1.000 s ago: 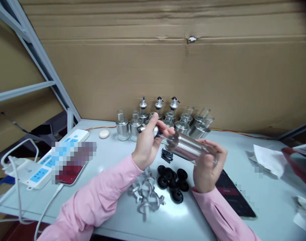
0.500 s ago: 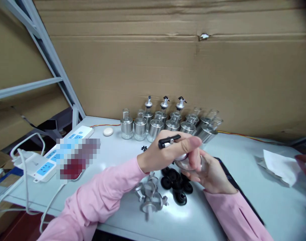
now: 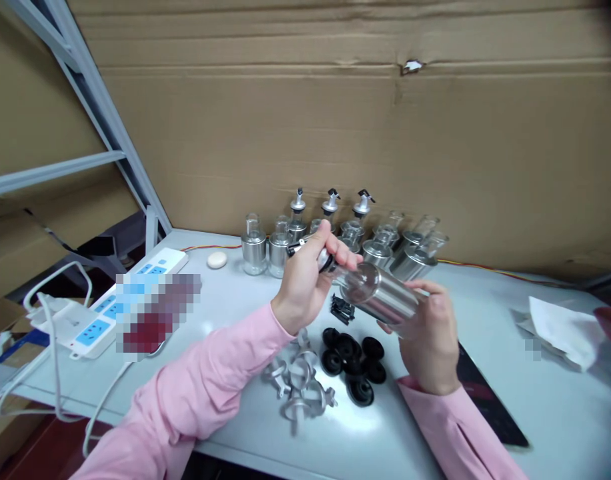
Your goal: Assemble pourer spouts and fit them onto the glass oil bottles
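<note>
A glass bottle with a steel sleeve (image 3: 389, 297) is tilted in the air, its neck pointing left and its base to the right. My right hand (image 3: 432, 333) grips it around the base end. On the neck sits a pourer top (image 3: 326, 260) in silver and black, and my left hand (image 3: 308, 277) is closed around it. Beneath the hands lie black rubber stoppers (image 3: 353, 360) in a heap, grey ring-shaped parts (image 3: 300, 380) and small black sticks (image 3: 342, 309). Part of the pourer top is hidden by my left fingers.
Several sleeved glass bottles (image 3: 254, 247) stand in rows at the back, three with pourer tops (image 3: 363, 202). A power strip (image 3: 93, 333) and cables lie at left, near a white round object (image 3: 217, 260). A dark tablet (image 3: 490, 400) and white paper (image 3: 565, 330) are at right.
The bottle has swung from pointing toward me to lying slanted across, its sleeve now visible. My left hand has turned and shifted left with the pourer top; my right hand has moved right.
</note>
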Demonstrator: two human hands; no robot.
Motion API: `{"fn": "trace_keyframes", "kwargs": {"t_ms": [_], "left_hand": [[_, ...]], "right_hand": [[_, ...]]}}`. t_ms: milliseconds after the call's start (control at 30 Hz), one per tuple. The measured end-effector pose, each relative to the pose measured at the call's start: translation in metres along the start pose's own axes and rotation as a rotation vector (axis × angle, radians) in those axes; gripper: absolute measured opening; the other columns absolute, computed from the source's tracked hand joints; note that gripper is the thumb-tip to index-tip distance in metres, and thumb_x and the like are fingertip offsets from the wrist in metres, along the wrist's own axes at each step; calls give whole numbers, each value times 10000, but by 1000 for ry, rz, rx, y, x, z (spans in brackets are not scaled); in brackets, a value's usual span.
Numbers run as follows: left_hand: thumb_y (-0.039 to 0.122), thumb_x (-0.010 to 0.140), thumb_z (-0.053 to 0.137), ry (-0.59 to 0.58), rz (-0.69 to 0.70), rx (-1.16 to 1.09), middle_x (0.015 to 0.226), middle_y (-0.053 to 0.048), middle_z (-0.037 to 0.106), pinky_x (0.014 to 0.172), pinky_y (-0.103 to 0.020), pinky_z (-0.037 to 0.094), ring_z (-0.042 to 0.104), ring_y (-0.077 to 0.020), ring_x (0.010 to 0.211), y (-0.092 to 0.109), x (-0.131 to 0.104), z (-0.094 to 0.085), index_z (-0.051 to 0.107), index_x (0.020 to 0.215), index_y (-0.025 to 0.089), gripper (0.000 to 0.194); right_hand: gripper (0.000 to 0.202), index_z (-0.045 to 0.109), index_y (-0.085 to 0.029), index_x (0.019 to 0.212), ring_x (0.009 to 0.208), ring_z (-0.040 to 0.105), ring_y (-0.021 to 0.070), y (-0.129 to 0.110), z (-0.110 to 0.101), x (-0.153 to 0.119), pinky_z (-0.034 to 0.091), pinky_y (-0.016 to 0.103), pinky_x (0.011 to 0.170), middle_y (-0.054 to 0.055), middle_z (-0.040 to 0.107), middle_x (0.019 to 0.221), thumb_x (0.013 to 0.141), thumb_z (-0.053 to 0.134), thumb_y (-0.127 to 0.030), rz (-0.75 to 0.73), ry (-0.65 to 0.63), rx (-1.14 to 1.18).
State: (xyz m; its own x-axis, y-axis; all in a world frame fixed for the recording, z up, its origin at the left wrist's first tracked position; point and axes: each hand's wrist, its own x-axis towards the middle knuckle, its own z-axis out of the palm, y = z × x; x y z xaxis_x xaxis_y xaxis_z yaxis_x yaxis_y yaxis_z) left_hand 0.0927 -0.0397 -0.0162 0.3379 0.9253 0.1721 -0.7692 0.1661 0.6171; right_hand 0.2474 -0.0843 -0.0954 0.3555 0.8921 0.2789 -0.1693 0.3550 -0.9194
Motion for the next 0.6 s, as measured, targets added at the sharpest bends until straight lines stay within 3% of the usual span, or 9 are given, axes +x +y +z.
{"fn": "trace_keyframes", "kwargs": {"t_ms": [67,167,233,367,500,600], "left_hand": [[392,933,437,-185,-54,72,487,43,437,708,-267,489,496,-79,491,-1,3,-5,419,526,159,469],[400,923,442,-468,-151,154,474,32,426,708,-291,503,491,-92,484,3,7,-9,400,495,167,489],[403,931,405,-509,-136,188,466,33,402,678,-291,509,474,-88,462,13,10,-10,355,477,170,512],[415,954,325,-280,128,350,501,42,400,605,-256,496,477,-78,478,44,12,-13,351,530,173,489],[373,915,464,-400,267,851,519,49,483,526,-224,442,496,-78,466,62,4,-14,575,753,177,278],[298,887,531,-502,386,1264,641,30,576,551,-210,426,526,-78,538,50,-4,-12,615,976,183,169]], "right_hand": [[317,543,-253,872,540,565,164,-5,-3,6,317,205,337,18,595,776,755,554,-547,326,-102,115],[397,598,-195,854,443,558,176,-10,-6,12,216,173,277,74,633,693,723,563,-568,812,-341,163],[434,626,-163,834,394,538,166,-9,-9,14,181,162,265,100,637,640,726,551,-578,971,-462,190],[379,656,-170,828,354,509,141,-7,-9,11,187,158,254,100,653,643,741,559,-526,896,-473,309],[289,675,-170,786,412,523,135,-11,-6,12,252,148,267,90,638,627,722,592,-440,801,-375,400],[273,686,-163,820,445,529,137,-12,-4,13,292,151,279,97,638,637,740,576,-400,798,-340,416]]}}
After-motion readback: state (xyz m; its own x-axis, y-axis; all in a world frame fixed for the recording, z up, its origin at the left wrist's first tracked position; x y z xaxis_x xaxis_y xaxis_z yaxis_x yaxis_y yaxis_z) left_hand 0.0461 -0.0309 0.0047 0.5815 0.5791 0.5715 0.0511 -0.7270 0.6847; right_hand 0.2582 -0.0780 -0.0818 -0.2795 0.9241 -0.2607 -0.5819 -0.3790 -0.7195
